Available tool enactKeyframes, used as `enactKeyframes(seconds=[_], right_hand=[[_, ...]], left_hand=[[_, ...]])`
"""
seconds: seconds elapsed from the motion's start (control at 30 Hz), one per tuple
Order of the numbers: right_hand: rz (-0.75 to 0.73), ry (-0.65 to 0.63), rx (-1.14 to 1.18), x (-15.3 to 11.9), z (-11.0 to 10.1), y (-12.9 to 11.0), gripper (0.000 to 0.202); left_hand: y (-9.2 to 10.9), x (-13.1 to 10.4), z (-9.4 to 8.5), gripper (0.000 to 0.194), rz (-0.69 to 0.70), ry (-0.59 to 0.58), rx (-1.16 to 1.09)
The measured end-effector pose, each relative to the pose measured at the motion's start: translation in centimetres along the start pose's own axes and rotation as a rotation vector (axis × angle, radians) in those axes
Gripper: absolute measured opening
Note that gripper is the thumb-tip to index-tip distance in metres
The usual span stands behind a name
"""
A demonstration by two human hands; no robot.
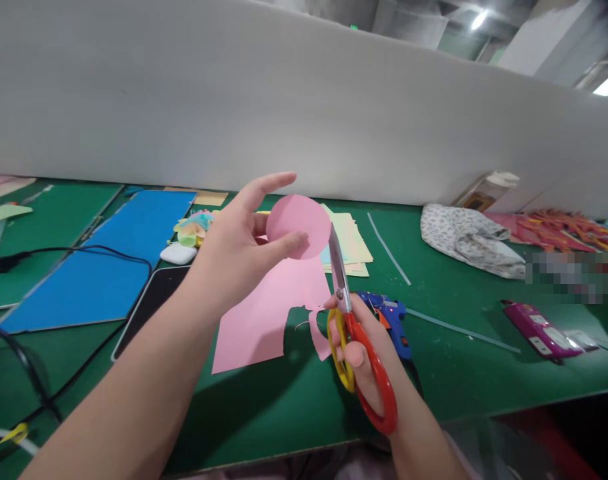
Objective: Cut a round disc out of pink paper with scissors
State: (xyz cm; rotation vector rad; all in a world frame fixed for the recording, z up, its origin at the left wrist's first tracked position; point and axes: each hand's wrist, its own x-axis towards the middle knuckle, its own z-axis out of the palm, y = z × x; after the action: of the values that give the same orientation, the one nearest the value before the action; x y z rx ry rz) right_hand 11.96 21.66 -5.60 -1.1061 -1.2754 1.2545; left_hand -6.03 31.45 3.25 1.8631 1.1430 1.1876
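Between the thumb and fingers of my left hand [244, 240] is a pink paper circle [300, 223], held up above the table with the index finger stretched out. My right hand [367, 347] grips a pair of scissors [340, 280] with one red and one yellow handle loop. The blades point up and look closed, their tips at the circle's right edge; whether they touch it I cannot tell. Below lies a pink paper sheet [257, 320] with a curved cut-out, and a curled pink offcut [320, 337] is beside it.
A blue glue gun [394, 323] lies right of the scissors, with glue sticks near it. Pale paper sheets [351, 240] are behind. Leftward are a dark tablet [149, 300], a blue board [114, 267] and black cables. A purple power strip [541, 330] and patterned cloth [464, 237] lie right.
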Motion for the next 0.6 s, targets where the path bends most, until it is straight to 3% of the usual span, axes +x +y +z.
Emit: enactKeyframes(seconds=[0.33, 0.6], right_hand=[[-0.003, 0.089, 0.018, 0.22, 0.32, -0.19, 0.094], [0.005, 0.108, 0.02, 0.01, 0.65, -0.64, 0.09]], left_hand=[[0.04, -0.33, 0.49, 0.062, 0.067, -0.094, -0.026], [0.04, -0.25, 0.45, 0.062, 0.07, -0.094, -0.026]])
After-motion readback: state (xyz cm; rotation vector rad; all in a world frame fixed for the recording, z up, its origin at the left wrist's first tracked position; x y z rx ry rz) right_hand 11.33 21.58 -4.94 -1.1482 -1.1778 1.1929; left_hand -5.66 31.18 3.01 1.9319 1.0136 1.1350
